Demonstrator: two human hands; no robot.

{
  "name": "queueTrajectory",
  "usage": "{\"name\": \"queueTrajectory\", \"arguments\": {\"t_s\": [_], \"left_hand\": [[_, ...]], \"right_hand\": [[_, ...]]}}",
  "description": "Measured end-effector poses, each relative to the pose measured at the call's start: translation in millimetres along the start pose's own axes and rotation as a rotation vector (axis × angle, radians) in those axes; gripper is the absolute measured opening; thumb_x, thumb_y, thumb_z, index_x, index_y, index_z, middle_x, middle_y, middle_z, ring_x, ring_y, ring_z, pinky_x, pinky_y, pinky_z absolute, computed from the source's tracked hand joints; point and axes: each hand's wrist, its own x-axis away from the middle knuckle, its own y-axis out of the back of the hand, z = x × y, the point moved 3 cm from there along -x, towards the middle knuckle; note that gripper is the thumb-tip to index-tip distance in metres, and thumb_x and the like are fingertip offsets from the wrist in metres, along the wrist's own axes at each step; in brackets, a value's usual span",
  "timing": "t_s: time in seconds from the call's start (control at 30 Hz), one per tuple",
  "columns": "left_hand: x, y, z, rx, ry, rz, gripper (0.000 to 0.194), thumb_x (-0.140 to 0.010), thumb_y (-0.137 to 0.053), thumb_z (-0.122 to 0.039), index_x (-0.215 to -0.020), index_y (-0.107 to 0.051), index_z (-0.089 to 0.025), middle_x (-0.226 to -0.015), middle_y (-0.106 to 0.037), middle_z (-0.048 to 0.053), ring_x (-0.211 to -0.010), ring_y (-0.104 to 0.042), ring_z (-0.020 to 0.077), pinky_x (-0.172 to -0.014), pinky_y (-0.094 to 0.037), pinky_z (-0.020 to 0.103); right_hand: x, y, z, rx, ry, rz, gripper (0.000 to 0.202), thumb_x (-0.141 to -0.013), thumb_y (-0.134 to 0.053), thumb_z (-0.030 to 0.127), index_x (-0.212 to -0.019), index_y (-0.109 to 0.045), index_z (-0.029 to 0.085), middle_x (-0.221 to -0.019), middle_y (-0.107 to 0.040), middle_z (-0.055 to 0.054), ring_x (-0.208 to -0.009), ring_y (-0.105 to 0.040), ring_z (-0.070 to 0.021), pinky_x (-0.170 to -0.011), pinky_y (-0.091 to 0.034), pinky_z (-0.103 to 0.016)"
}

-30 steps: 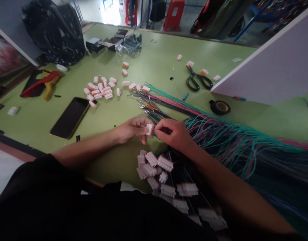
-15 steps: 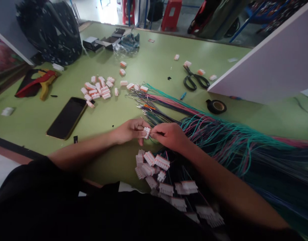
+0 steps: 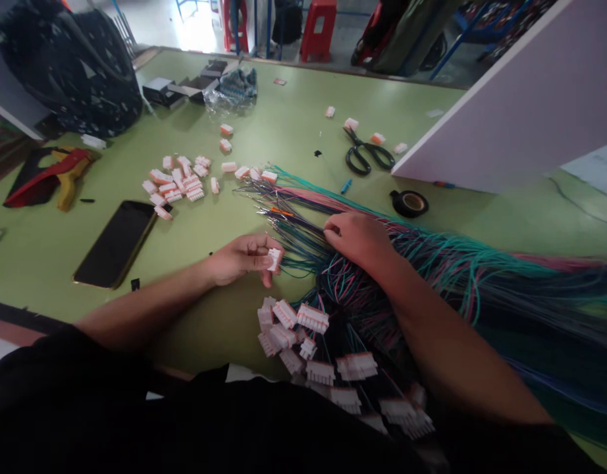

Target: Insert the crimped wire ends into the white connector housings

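Note:
Between the thumb and fingers of my left hand (image 3: 241, 260) is a small white connector housing (image 3: 273, 259). My right hand (image 3: 357, 237) is over the bundle of wires (image 3: 432, 247), its fingers curled and the tips at the dark wires. Whether a wire is pinched there is hidden. Bare metal ends of the wires point left, close above the held housing. Just below my hands lie several white connectors with orange edges (image 3: 313, 318), wires running from some of them.
Loose connectors (image 3: 178, 179) lie in a pile on the green table (image 3: 293, 138). Nearby are a phone (image 3: 116, 243), black scissors (image 3: 367, 155), black tape (image 3: 409, 203) and a red-yellow tool (image 3: 51, 174). A white panel (image 3: 486, 112) stands at right; a dark bag (image 3: 71, 72) sits at left.
My right hand has left the connector housing and moved right and up to the wires. My left hand keeps the housing. The whole view has shifted slightly.

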Motion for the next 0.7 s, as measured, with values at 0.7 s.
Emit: {"name": "queueTrajectory", "arguments": {"t_s": [0.7], "left_hand": [[-2.7,2.3,1.9,0.070,-0.026,-0.059,0.026,-0.070,-0.071,-0.022,-0.086,-0.056,-0.011,-0.068,-0.065,0.001,-0.054,-0.063,0.0110,-0.055,-0.051,0.023]], "right_hand": [[-1.1,5.1,5.9,-0.693,0.142,-0.130,0.013,-0.068,-0.055,0.024,-0.075,-0.064,0.018,-0.056,-0.055,0.003,-0.052,-0.045,-0.0098,-0.054,-0.035,-0.024]]}}
